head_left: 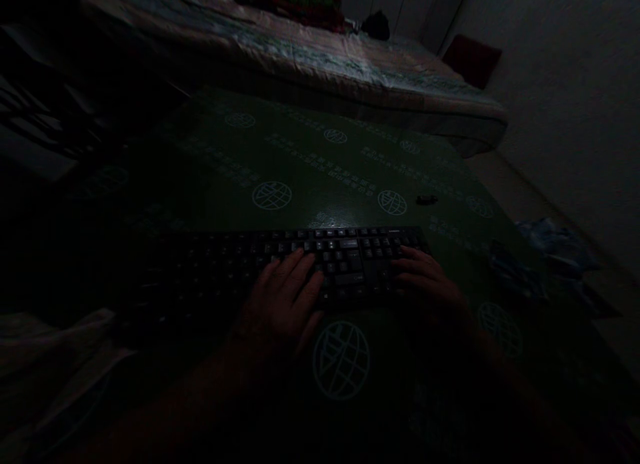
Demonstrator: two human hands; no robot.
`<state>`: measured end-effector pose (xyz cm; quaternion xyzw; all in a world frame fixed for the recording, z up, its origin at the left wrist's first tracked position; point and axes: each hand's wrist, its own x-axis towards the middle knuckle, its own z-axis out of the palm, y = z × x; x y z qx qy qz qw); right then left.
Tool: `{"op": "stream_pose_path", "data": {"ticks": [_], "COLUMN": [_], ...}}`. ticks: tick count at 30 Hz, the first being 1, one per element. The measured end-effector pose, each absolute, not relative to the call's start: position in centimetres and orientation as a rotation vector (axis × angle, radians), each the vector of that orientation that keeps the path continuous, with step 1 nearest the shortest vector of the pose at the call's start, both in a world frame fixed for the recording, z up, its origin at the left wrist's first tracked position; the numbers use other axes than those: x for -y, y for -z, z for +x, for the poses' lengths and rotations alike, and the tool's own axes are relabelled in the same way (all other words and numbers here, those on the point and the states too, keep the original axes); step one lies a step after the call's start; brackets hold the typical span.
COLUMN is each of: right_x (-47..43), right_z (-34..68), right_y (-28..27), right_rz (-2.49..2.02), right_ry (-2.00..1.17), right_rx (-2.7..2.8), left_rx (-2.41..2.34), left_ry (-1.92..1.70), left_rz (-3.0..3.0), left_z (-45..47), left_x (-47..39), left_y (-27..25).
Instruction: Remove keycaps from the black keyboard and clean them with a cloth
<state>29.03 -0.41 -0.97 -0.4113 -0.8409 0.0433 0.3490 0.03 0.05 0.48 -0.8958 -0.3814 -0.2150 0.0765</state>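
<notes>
A black computer keyboard (pixel 220 271) lies across the green table, dimly lit. My left hand (pixel 285 294) rests over the middle of its keys, with the fingers stretched forward and slightly apart. Over the keys at the right end is my right hand (pixel 425 277), its fingers extended and pointing left. Neither hand grips anything. Deep shadow hides the keyboard's left end and most of both forearms.
The green table (pixel 300 157) bears printed globes and lettering. A small dark object (pixel 427 199) lies beyond the keyboard's right end. Pale cloth (pixel 55 357) is at the near left. Behind stands a bed (pixel 320 57); crumpled fabric (pixel 555 244) lies at right.
</notes>
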Motion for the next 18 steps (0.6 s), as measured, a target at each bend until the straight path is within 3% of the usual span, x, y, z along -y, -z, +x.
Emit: {"op": "stream_pose_path", "data": {"ticks": [18], "right_x": [0.47], "right_z": [29.36], "right_y": [1.37], "right_rz": [-1.111], "right_ry": [-0.027], "right_rx": [2.206], "left_rx": [1.183], "left_ry": [0.641], "left_rz": [-2.709], "left_z": [0.03], "left_x": [0.12], "left_y": [-0.21]}}
